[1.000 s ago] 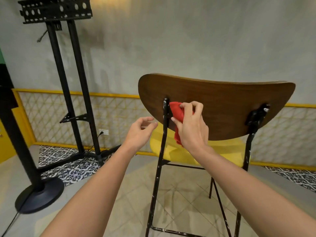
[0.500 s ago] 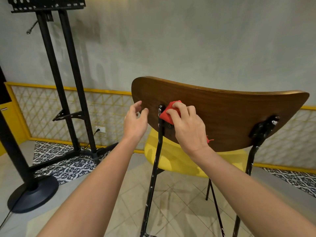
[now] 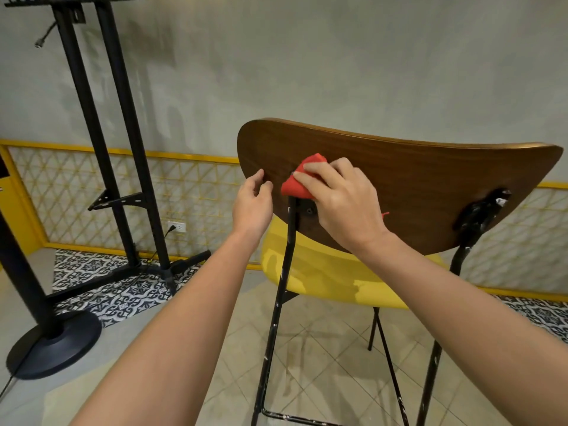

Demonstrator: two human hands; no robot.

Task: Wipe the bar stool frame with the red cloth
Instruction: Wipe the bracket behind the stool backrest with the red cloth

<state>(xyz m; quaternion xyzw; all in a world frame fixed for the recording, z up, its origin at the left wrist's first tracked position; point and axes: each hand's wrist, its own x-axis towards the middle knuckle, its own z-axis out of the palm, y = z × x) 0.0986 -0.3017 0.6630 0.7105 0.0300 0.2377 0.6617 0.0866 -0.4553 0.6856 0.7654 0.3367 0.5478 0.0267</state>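
My right hand point(image 3: 341, 204) grips the red cloth point(image 3: 302, 179), fingers curled over it, pressing it against the wooden backrest point(image 3: 415, 186) at the top of the black bar stool frame point(image 3: 284, 272). The frame's upright runs down from just under my fingertips. My left hand point(image 3: 252, 207) hangs just beside the cloth, fingers loosely bent and holding nothing. I cannot tell whether they touch the backrest edge. The yellow seat point(image 3: 322, 272) lies below both wrists.
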